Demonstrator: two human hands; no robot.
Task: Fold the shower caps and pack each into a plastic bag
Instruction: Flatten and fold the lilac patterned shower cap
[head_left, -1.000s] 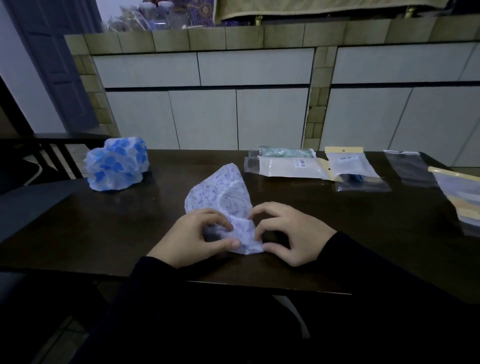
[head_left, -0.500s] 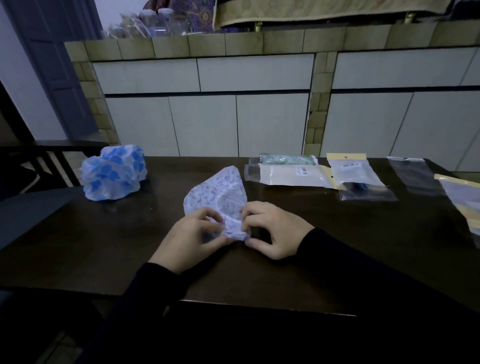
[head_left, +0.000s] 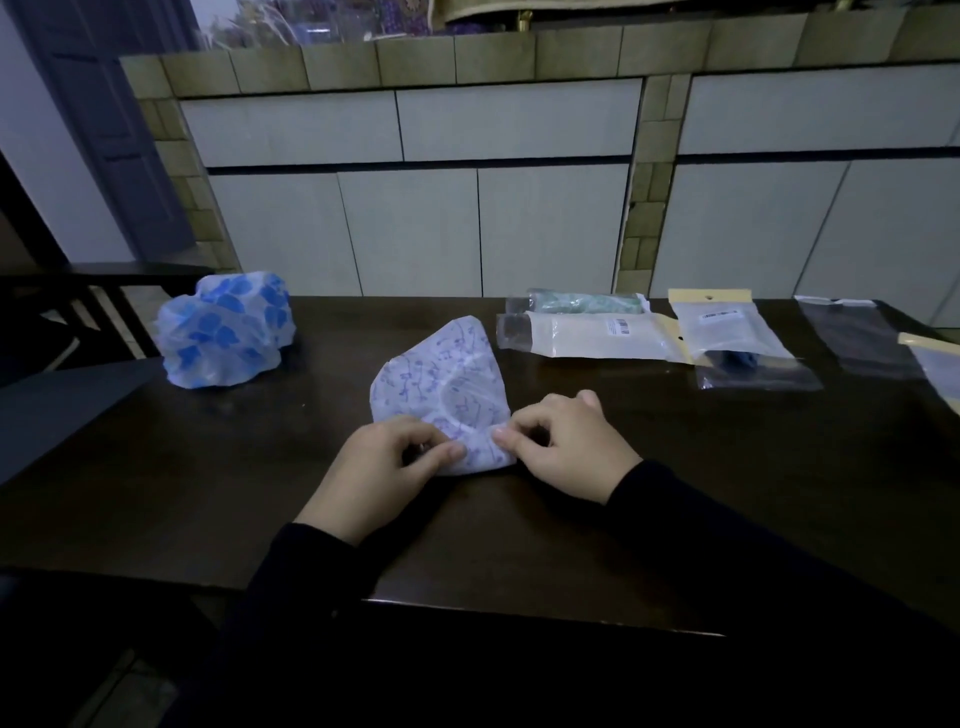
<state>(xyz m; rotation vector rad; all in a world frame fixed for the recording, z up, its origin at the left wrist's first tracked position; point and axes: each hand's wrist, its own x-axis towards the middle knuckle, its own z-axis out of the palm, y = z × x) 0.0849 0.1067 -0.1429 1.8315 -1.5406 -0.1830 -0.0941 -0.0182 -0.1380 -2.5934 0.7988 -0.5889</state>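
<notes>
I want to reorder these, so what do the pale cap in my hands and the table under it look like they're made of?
Pale cap: probably thin plastic film, matte, crumpling in soft creases, with a small purple print. Table: seemingly dark wood or veneer, smooth and semi-glossy, showing faint reflections. Left hand and right hand pinch the cap's near edge.

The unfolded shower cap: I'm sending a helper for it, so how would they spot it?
On the dark table, look to the far left corner. The puffy shower cap there has big blue blotches, unlike the pale, finely printed cap the hands are folding.
</notes>
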